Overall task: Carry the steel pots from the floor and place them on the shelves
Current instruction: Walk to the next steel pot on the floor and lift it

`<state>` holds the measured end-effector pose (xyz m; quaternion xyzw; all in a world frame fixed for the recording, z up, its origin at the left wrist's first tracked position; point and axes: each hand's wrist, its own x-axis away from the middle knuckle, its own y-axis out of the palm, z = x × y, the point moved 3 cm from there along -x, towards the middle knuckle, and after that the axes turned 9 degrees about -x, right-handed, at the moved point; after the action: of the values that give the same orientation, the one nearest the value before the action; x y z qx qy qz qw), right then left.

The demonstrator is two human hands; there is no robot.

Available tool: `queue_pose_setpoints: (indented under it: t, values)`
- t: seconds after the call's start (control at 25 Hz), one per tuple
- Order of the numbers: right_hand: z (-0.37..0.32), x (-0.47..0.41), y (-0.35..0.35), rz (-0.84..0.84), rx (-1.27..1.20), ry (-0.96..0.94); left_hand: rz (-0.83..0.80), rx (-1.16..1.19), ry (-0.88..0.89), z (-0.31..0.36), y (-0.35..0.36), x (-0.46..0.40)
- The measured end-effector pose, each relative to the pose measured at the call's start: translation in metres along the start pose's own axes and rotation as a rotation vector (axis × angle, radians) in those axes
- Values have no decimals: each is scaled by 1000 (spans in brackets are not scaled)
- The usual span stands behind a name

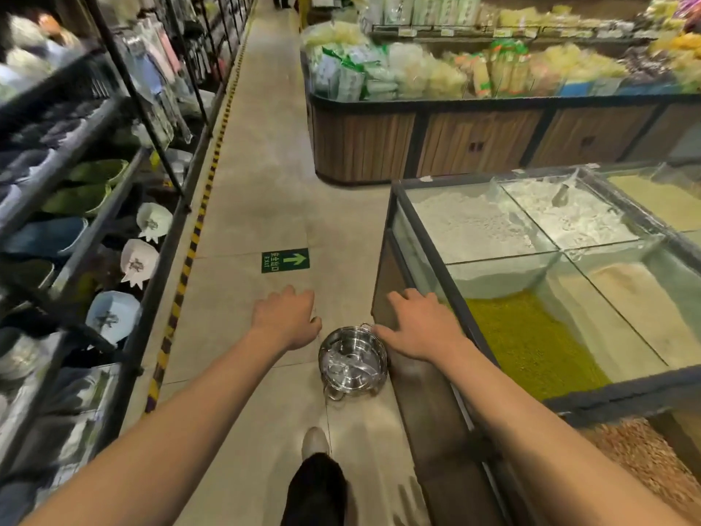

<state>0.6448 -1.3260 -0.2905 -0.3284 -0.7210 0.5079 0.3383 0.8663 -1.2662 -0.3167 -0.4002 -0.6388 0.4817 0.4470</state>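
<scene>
A shiny steel pot (pixel 352 361) with two side handles stands on the tiled floor, close against the base of a glass grain bin. Both my arms reach down toward it. My left hand (pixel 285 317) hovers to the pot's upper left, fingers spread, holding nothing. My right hand (pixel 417 325) hovers at the pot's upper right, its thumb near the far handle, fingers apart and empty. Dark metal shelves (pixel 113 206) run along the left of the aisle.
The glass grain bin (pixel 531 282) with white, green and tan compartments fills the right. A wooden display stand (pixel 417 142) piled with bagged goods is beyond it. The left shelves carry bowls and basins. A green exit sticker (pixel 285 260) marks the floor. My foot (pixel 314 444) is below the pot.
</scene>
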Motion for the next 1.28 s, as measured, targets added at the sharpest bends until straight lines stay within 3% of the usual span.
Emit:
queue_pose_setpoints:
  t: [0.2, 0.48, 0.56, 0.68, 0.72, 0.76, 0.92, 0.96, 1.12, 1.28]
  values:
    - [25, -141, 13, -25, -123, 135, 12, 8, 32, -29, 18, -132]
    - [68, -264, 118, -195, -175, 222, -193, 29, 44, -28, 121, -255]
    - [104, -302, 196, -270, -269, 324, -240, 66, 54, -12, 200, -294]
    - [170, -353, 346, -248, -336, 446, -236, 108, 39, 14, 351, -357]
    - [192, -368, 408, -245, -316, 440, -237, 124, 53, 28, 415, -377]
    - [196, -373, 411, -225, -317, 450, -202, 136, 20, 24, 419, -383]
    - [260, -394, 611, -319, -358, 510, -248, 255, -66, 68, 621, -419]
    - [268, -395, 616, -307, -360, 532, -257, 290, -78, 72, 626, -421]
    - [304, -400, 743, -237, -401, 568, -331, 480, -75, 95, 764, -437]
    - [305, -402, 753, -32, -514, 620, -240, 662, -144, 88, 767, -446]
